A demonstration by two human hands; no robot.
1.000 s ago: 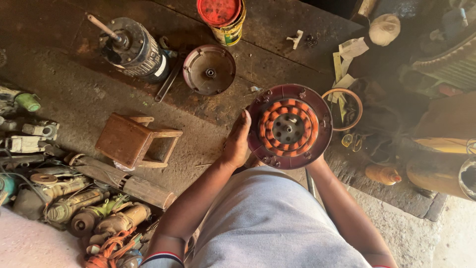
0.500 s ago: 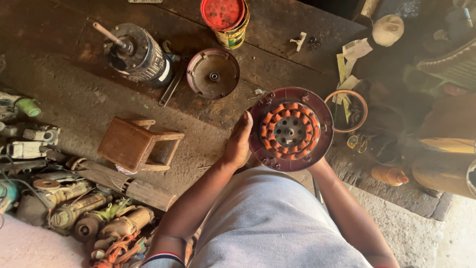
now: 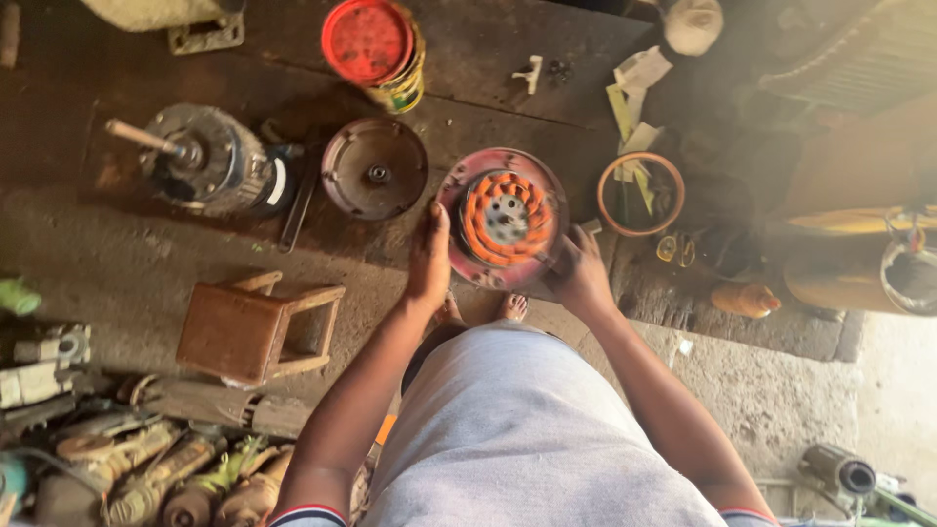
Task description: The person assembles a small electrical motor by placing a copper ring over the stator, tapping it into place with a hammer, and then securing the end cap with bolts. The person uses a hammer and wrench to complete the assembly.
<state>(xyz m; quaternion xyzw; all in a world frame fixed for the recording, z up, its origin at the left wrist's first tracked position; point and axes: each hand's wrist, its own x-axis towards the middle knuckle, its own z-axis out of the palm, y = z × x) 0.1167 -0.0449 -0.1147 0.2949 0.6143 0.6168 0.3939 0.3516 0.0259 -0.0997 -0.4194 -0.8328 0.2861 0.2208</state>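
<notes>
We hold a round motor part (image 3: 503,220) that looks like dull reddish metal, with glossy orange copper windings at its middle. The end cover (image 3: 375,168) beside it is matt, rusty-brown metal. The small stool (image 3: 256,327) is rough, worn wood. The floor (image 3: 117,254) looks like rough, dusty concrete. Our shirt (image 3: 527,439) is soft grey cloth.

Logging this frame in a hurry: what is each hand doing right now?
Left hand: closed on the left rim of the round red metal disc with orange coil windings.
Right hand: gripping the same disc's lower right rim.
</notes>
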